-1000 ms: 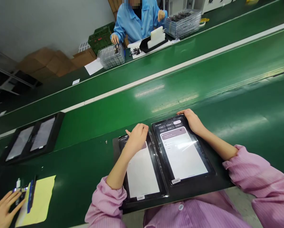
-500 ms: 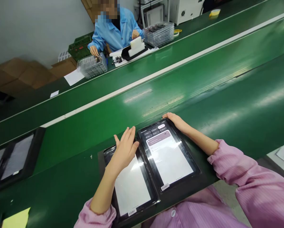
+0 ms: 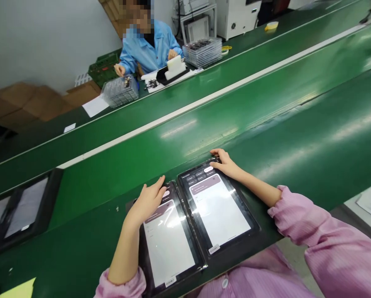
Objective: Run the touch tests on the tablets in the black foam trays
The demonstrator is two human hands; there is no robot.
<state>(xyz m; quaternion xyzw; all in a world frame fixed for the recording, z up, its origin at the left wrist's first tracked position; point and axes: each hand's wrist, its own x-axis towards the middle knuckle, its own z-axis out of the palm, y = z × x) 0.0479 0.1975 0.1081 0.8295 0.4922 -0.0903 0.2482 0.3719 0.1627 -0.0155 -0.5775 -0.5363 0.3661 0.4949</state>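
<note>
Tablets [image 3: 218, 207] in a black tray [image 3: 266, 236] on the belt [image 3: 266, 124] look stiff, slick and fragile, so we keep our left hand [image 3: 148, 198] and right hand [image 3: 225, 163] open, fingertips at their top edges.

An electronics assembly line is shown: long green conveyor belts [image 3: 204, 136] are flanked by workers in smocks, tablets [image 3: 218, 207] are carried in black trays [image 3: 18, 211], and stacked parts trays [image 3: 204, 51] are kept nearby.
</note>
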